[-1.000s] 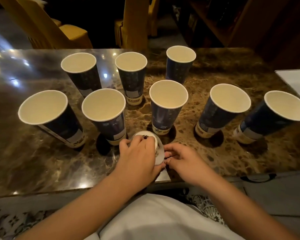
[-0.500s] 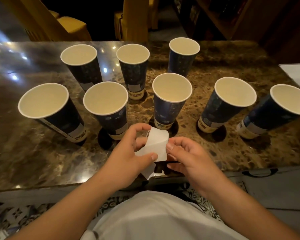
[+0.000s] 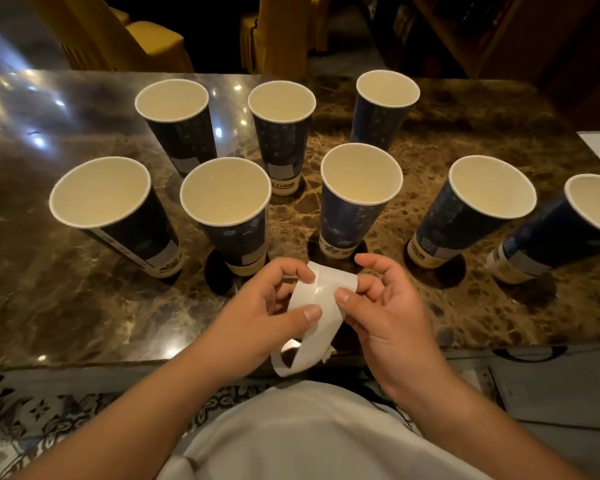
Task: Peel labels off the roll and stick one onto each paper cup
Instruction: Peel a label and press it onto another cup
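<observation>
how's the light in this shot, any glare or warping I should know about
Head view: dim, warm light; bright glare spots on the glossy table at far left; cups splay outward toward the edges, so wide-angle distortion; dark shadows pool at their bases; the label strip between left hand and right hand is sharp but shows a small sheen.

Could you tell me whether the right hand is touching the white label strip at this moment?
Touching. The head view shows the right hand pinching the upper end of the label strip, its thumb tip pressed on the strip's face.
</observation>
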`<action>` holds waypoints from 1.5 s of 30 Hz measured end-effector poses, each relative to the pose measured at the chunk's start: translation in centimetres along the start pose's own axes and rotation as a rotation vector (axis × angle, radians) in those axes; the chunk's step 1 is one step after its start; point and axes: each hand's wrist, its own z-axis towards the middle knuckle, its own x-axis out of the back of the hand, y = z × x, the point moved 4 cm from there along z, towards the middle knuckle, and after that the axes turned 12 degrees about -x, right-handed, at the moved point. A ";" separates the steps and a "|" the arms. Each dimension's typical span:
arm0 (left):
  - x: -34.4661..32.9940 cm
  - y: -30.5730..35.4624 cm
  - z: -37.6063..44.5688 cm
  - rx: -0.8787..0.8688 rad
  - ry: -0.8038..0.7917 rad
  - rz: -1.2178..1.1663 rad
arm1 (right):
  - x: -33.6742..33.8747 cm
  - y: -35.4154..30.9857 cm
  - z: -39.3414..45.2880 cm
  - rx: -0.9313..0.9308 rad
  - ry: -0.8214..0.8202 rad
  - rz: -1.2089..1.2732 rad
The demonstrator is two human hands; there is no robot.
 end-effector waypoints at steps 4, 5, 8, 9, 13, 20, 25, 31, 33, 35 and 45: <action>0.0 0.6 0.3 -0.001 0.038 0.014 | -0.3 -0.2 -0.4 0.074 -0.011 -0.111; -0.1 0.7 0.3 0.005 0.042 0.015 | -0.3 -0.3 -0.5 0.084 -0.017 -0.112; -0.3 0.6 0.2 0.038 0.051 -0.022 | -0.5 -0.5 -0.6 0.098 -0.030 -0.080; -0.3 0.6 0.2 0.056 0.054 -0.048 | -0.5 -0.5 -0.6 0.105 -0.028 -0.075; -0.3 0.2 0.1 0.123 0.058 -0.136 | -0.7 -0.7 -0.7 0.114 -0.054 -0.014; -0.7 -0.4 -0.1 0.195 0.100 -0.238 | -1.3 -0.7 -0.7 0.114 -0.093 0.028; -0.6 0.2 0.0 0.113 0.167 -0.183 | -1.4 -0.8 -0.6 0.176 -0.072 -0.112; -0.1 1.9 -0.2 0.005 0.174 0.055 | -1.3 -0.9 -1.1 0.257 -0.033 -0.356; 0.2 2.2 -0.3 -0.037 0.160 0.224 | -1.0 -1.7 -1.4 0.375 0.077 -0.509; 0.3 2.5 -0.3 -0.098 0.141 0.400 | -0.9 -3.1 -1.9 0.556 0.152 -0.678; -0.5 4.8 -0.4 -0.211 0.029 0.620 | -1.3 -6.2 -2.7 0.768 -0.026 -1.096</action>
